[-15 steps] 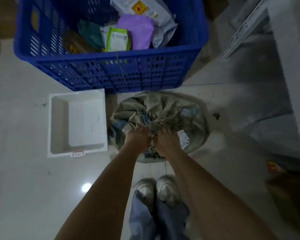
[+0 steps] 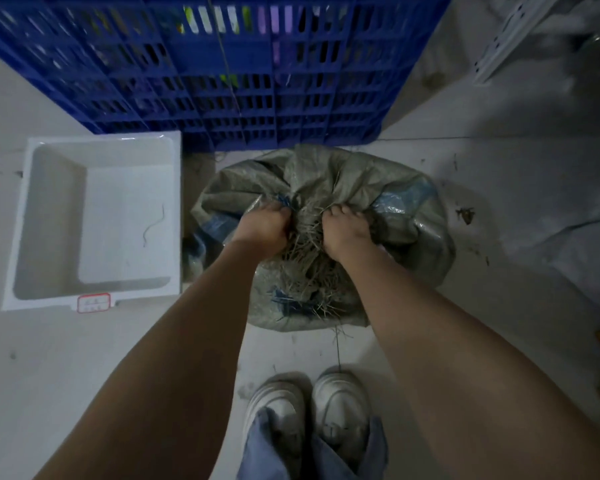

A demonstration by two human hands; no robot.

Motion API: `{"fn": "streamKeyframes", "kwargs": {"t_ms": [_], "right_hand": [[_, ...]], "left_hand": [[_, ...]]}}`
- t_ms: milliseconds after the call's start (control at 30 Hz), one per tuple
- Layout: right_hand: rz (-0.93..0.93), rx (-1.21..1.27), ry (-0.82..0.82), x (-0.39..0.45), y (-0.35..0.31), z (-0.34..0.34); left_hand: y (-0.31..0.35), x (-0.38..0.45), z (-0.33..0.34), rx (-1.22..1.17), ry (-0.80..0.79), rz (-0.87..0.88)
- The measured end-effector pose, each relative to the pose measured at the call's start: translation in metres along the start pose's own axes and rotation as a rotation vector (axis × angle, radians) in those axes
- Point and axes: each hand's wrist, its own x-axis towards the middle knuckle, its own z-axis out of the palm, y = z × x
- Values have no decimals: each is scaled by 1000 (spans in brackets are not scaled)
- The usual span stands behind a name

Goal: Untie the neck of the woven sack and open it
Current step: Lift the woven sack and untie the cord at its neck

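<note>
Sack (image 2: pixel 326 188) on the floor, its gathered neck between left hand (image 2: pixel 262 226) and right hand (image 2: pixel 343 230), both clenched on fabric. Untying seems underway; next, pull the mouth apart.

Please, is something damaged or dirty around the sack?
Yes. The woven sack is frayed at its gathered neck, with loose strands sticking out between both hands. Small dark debris lies scattered on the floor to its right.
</note>
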Motion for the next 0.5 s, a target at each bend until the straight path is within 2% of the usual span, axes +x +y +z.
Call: {"fn": "streamKeyframes", "kwargs": {"t_ms": [100,167,267,300,367,400,500], "right_hand": [[-90,23,27,2,10,11],[-134,149,78,1,20,19],[-156,497,301,-5,43,32],[-147,551,386,-11,52,37],[-163,496,455,-22,71,52],[-185,446,424,-27,75,61],[-240,390,283,-36,66,76]], "left_hand": [[-4,0,15,-50,4,-11],[-1,-5,22,-149,10,-40],[-5,-17,23,-541,164,-165],[-12,-26,23,-608,282,-165],[-29,-46,28,-469,478,-119],[-36,-56,32,-382,483,-105],[-44,-67,52,-149,301,17]]}}
